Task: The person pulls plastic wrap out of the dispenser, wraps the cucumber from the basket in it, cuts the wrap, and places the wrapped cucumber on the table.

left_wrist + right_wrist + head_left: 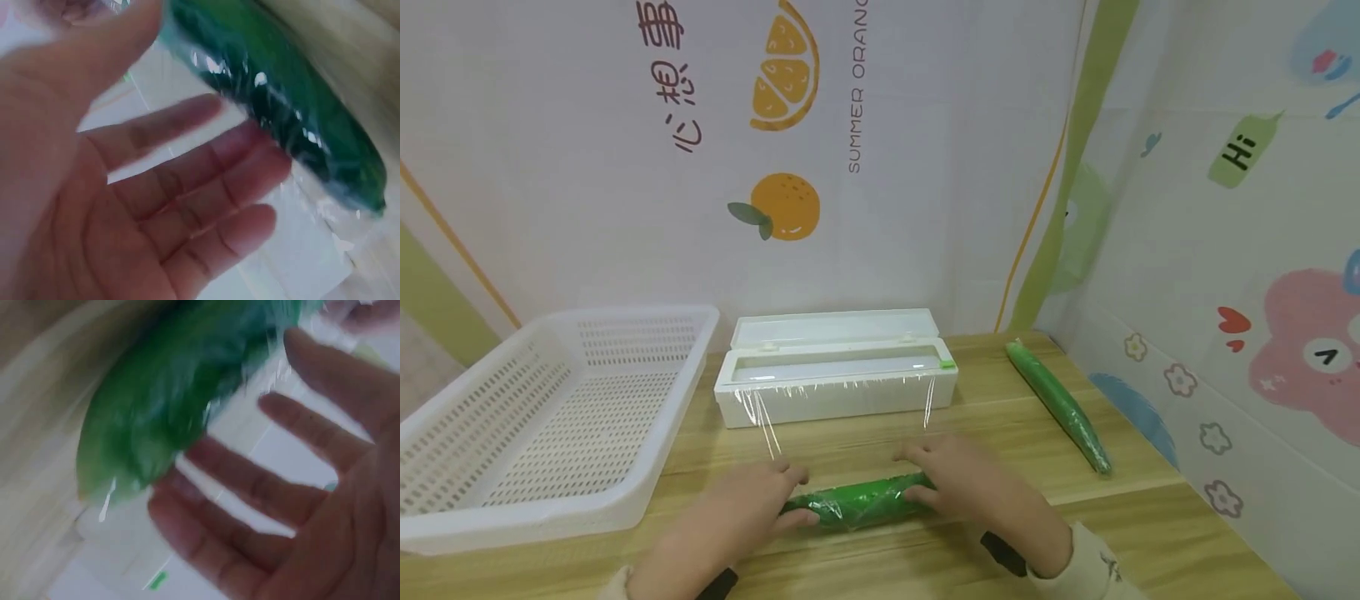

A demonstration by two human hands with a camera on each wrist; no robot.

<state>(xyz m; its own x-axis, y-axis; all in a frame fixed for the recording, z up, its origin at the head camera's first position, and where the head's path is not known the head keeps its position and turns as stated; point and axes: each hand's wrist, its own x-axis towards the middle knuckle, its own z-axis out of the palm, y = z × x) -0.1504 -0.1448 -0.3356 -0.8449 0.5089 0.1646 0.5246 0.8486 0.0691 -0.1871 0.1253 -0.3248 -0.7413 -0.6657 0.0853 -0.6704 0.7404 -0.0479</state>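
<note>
A cucumber (865,502) wrapped in clear cling film lies crosswise on the table between both hands. From it, a sheet of cling film (767,429) stretches back to a white dispenser box (842,407) with its lid up. My left hand (752,500) is at the cucumber's left end, its fairly straight fingertips touching the film-covered side in the left wrist view. At the other end is my right hand (958,482); several of its extended fingers touch the wrapped cucumber (169,406) in the right wrist view, where the thumb stands apart.
A white perforated plastic basket (673,425) stands at the left. On the right of the wooden table (992,442) lies another film-wrapped cucumber (1060,406). A green slider (947,364) sits at the box's right end. Printed cloth (895,242) hangs behind the table.
</note>
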